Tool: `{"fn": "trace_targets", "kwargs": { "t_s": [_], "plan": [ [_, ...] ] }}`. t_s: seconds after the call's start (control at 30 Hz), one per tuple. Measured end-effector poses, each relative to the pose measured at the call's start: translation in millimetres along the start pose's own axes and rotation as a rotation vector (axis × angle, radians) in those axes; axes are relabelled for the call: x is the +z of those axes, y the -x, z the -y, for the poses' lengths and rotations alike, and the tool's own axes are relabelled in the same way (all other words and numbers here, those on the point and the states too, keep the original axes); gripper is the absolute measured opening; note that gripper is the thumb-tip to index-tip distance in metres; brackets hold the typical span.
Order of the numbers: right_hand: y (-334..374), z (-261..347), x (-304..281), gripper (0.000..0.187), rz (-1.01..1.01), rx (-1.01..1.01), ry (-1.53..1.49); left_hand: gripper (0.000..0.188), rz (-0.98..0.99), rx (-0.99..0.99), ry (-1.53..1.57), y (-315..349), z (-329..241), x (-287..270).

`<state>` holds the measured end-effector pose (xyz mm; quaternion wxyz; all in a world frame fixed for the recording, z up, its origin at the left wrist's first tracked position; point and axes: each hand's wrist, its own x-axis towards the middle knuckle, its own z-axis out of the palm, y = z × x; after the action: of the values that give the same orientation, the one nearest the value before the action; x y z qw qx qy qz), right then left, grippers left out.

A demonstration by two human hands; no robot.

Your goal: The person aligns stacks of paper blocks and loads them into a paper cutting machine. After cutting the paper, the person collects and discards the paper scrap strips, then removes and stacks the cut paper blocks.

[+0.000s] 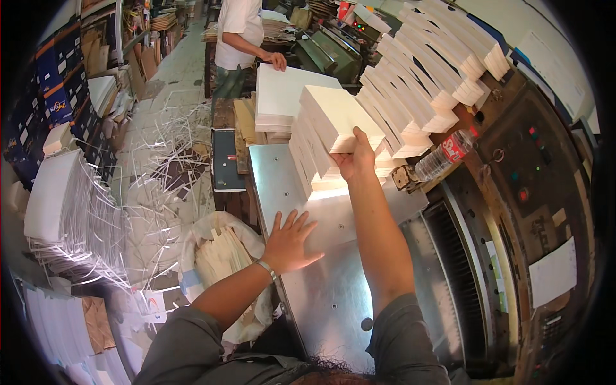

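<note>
My right hand (358, 158) grips the near end of a thick block of cream paper (337, 114), thumb on top and fingers at its lower edge. That block lies on top of other cream paper stacks (307, 154), which rest on a shiny metal table (327, 282). Nearer to me, my left hand (289, 242) lies by the table's left edge, fingers spread, with nothing in it. A watch or bracelet is on the left wrist.
Tall paper stacks (410, 90) stand at the back right, beside a plastic bottle (447, 154). A machine panel (539, 173) fills the right. A sack of paper offcuts (224, 256) sits left of the table. Paper strips (167, 173) litter the floor. Another person (240, 35) touches a white stack.
</note>
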<state>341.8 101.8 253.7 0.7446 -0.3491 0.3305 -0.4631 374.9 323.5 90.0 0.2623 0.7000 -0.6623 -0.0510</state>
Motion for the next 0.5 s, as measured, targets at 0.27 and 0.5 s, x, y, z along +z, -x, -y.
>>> {"fn": "trace_targets", "kwargs": {
  "t_s": [0.27, 0.5],
  "plan": [
    [13.4, 10.0, -5.7, 0.058, 0.066, 0.019, -0.111, 0.083, -0.009, 0.016, -0.016, -4.7, -0.2, -0.3],
    [87.9, 27.5, -78.5, 0.076, 0.046, -0.039, -0.177, 0.085, 0.043, -0.015, -0.011, -10.4, -5.0, -4.7]
  ]
}}
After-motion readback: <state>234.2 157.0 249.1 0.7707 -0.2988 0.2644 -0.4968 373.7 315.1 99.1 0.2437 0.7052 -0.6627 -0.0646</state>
